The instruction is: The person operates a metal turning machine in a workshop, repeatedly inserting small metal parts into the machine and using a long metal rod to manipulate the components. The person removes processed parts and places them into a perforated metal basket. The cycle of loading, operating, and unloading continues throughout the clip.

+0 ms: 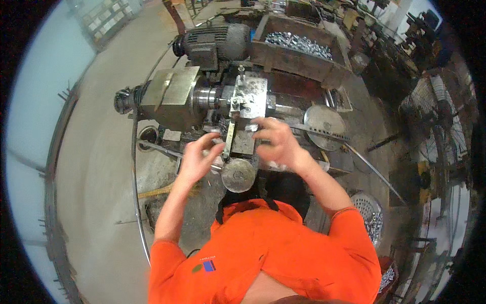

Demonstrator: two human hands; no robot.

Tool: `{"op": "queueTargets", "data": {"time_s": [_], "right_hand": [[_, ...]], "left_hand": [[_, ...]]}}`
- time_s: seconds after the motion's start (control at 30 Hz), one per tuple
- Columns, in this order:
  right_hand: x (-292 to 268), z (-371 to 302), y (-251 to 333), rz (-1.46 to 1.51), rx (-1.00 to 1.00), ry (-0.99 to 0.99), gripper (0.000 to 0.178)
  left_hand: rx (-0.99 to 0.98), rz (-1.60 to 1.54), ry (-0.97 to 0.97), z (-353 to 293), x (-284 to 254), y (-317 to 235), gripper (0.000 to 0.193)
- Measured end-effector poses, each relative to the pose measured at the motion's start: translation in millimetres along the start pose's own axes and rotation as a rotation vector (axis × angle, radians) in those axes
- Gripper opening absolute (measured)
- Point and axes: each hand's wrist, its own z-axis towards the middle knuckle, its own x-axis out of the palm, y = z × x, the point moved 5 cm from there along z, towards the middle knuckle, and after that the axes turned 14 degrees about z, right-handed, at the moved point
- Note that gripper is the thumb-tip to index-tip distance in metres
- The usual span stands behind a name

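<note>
My left hand (198,158) is beside the left side of a narrow metal bar lever (230,138). Its thumb and fingers are curved with a gap between them, and I see nothing held there. On the bar's other side, my right hand (277,143) has its fingers bent and apart. A small shiny piece (251,127) lies close to its fingertips; any contact is too blurred to judge. Both hands are in front of a small lathe's tool slide (253,97). Left of the slide is the spindle chuck (205,97). A round metal handwheel (238,175) sits nearest to my body.
Behind the lathe are an electric motor (217,41) and a rusty box (298,65) of small shiny metal parts. A large disc (325,126) and a perforated bar (320,133) stand at the right. Lower right, a perforated basket (365,205) holds more parts. A long rod (135,177) runs along the left.
</note>
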Motion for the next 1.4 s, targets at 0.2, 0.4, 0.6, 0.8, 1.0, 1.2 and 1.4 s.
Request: {"op": "queueTargets", "data": {"time_s": [0.2,0.4,0.6,0.8,1.0,1.2,1.4], "right_hand": [[8,-38,27,0.066,0.104,-0.031,0.023],[16,-60,23,0.202,0.190,-0.102,0.027],[21,-62,8,0.290,0.286,-0.105,0.028],[21,-67,-10,0.320,0.325,-0.142,0.031],[24,-68,-20,0.306,0.368,-0.141,0.033],[5,-60,-35,0.293,0.363,-0.031,0.033],[-106,8,-100,-0.152,0.167,-0.111,0.022]], "left_hand": [[-0.044,-0.706,0.271,3,75,-40,0.030],[-0.289,-1.033,0.385,-19,103,-31,0.037],[-0.393,-1.219,0.402,-21,118,-23,0.037],[-0.409,-1.250,0.436,-14,131,-17,0.035],[-0.444,-1.278,0.469,-10,130,-17,0.036],[-0.424,-1.131,0.490,-6,114,-6,0.039],[-0.454,-0.928,0.177,-4,59,29,0.036]]}}
